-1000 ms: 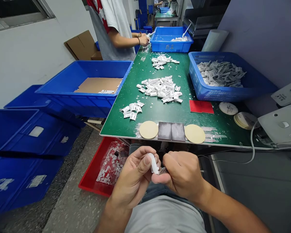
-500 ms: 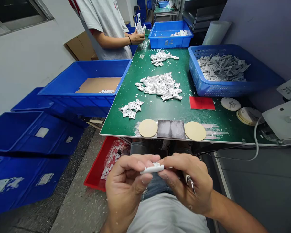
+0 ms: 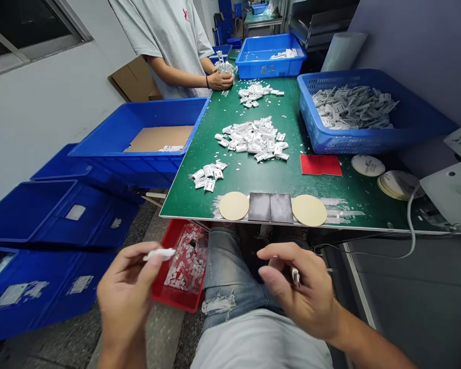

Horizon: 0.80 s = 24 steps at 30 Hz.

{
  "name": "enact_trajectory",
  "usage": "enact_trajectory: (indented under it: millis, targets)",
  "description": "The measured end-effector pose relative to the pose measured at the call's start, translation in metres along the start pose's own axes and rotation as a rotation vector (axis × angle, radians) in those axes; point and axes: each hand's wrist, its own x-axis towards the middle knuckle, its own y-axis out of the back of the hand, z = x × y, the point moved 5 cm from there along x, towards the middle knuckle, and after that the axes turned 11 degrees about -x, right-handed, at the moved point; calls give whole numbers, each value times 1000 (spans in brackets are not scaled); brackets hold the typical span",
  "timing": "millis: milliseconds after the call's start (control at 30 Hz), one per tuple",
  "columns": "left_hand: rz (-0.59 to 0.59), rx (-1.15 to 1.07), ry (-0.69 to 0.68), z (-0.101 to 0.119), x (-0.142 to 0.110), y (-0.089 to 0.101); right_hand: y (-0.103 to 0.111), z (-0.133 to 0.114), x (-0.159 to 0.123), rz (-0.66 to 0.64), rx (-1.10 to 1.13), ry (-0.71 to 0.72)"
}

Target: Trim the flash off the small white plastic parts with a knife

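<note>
My left hand (image 3: 125,297) pinches a small white plastic part (image 3: 159,253) between thumb and fingertips, held out to the left above the floor near the red bin (image 3: 165,266). My right hand (image 3: 303,289) hovers over my lap with its fingers curled around a thin metal-tipped tool (image 3: 295,277). On the green table (image 3: 326,192) lie a large pile of white parts (image 3: 253,139) and a small group of white parts (image 3: 208,173).
Sanding discs (image 3: 234,206) and dark pads (image 3: 269,207) are taped at the table's near edge. A blue basket of grey parts (image 3: 353,110) stands at right, blue crates (image 3: 146,141) at left. Another person (image 3: 172,41) handles parts at the far end.
My left hand has carried the white part away from my right hand, leftward toward the red bin. The hands, joined before, are now apart.
</note>
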Motion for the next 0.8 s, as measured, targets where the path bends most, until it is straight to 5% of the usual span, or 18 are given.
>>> enact_trajectory:
  millis: [133, 233, 267, 333, 400, 467, 567, 667, 800]
  targets:
    - [-172, 733, 243, -56, 44, 60, 9, 37, -30, -338, 334, -438]
    - [-96, 943, 152, -48, 61, 54, 16, 59, -62, -671, 748, -426]
    - [-54, 888, 44, -34, 65, 37, 22, 68, -67, -667, 880, -365]
    - [-70, 680, -221, 1, 69, -19, 35, 96, -68, -394, 1084, -378]
    - [-264, 490, -408, 33, 72, -96, 41, 128, -72, -57, 1112, -642]
    - [-581, 363, -455, 52, 74, -176, 38, 135, -77, 23, 1090, -740]
    - [-732, 302, -455, 64, 84, -263, 32, 120, -87, -22, 1083, -744]
    - [-744, 228, -395, 63, 94, -301, 33, 105, -96, 20, 1043, -721]
    - [-713, 69, -280, 60, 91, -280, 36, 97, -93, 89, 942, -739]
